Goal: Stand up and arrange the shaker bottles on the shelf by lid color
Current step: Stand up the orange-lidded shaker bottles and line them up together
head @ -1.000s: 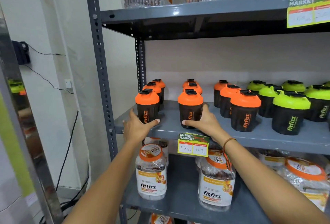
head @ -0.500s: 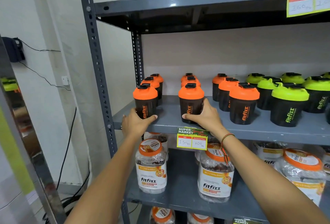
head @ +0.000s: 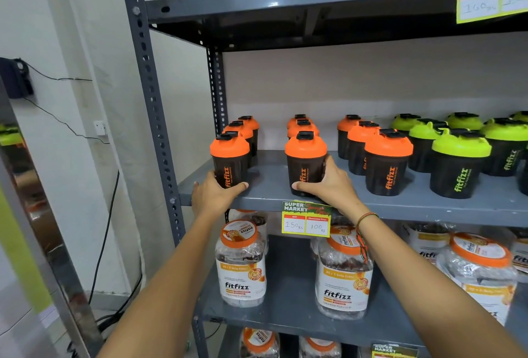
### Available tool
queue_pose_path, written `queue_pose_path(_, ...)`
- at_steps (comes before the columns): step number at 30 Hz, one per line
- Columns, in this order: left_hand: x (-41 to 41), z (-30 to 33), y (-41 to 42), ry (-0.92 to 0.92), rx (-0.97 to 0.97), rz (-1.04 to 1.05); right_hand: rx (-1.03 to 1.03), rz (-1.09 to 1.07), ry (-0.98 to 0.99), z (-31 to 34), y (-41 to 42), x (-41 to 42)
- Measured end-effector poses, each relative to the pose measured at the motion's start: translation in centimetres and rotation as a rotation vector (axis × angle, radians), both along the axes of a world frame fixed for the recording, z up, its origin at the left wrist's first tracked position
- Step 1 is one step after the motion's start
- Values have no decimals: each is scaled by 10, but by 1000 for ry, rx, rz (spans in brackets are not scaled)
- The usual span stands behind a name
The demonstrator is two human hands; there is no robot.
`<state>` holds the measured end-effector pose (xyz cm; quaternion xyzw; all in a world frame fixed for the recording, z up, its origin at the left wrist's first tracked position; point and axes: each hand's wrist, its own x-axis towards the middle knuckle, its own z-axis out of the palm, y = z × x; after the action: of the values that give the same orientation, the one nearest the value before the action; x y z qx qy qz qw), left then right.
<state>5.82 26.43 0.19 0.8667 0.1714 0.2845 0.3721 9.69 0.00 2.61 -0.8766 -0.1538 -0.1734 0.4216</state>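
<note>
Black shaker bottles stand upright on the grey middle shelf (head: 414, 206). Three rows with orange lids fill the left part, and green-lid bottles (head: 460, 166) stand at the right. My left hand (head: 213, 194) wraps the base of the front-left orange-lid bottle (head: 230, 157) at the shelf's front edge. My right hand (head: 325, 183) grips the lower body of the front orange-lid bottle (head: 305, 163) in the second row. A third orange-lid row (head: 387, 160) stands just right of that hand.
The grey slotted upright (head: 148, 94) runs close to my left hand. A price tag (head: 305, 219) hangs from the shelf edge below my right hand. Large clear jars (head: 241, 266) fill the shelf below and the shelf above. Wall cables hang at the left.
Both hands stay on the same two front orange-lid bottles. The view has shifted slightly, with the shelf a little closer; the bottles show little movement.
</note>
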Motion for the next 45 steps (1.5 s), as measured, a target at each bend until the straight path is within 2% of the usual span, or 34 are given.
queue_pose_path(11,-3,0,2,-40,-39,-56,10,17,-12,-3,-2,5)
queue_pose_path(14,-9,-2,-1,-106,-93,-64,13,10,-8,-2,-1,5)
queue_pose_path(17,-24,-5,-14,-304,-173,35,126,57,12,-1,-2,2)
queue_pose_path(20,-38,-4,-36,-612,-119,206,278,69,3,-2,-6,-3)
queue_pose_path(22,-43,2,-58,-727,-103,220,329,4,-60,-4,-9,-10)
queue_pose_path(28,-39,18,-147,-948,139,-192,351,-197,-541,0,-41,-34)
queue_pose_path(30,-38,20,-179,-915,131,-338,349,-247,-660,6,-61,-38)
queue_pose_path(33,-33,18,-221,-745,81,-514,340,-348,-780,10,-98,-42)
queue_pose_path(37,-12,12,-257,-466,69,-554,386,-466,-838,6,-155,-41)
queue_pose_path(41,13,11,-282,-163,26,-478,347,-578,-596,-3,-206,-27)
queue_pose_path(45,31,17,-295,-6,-31,-374,183,-542,-225,-14,-239,-7)
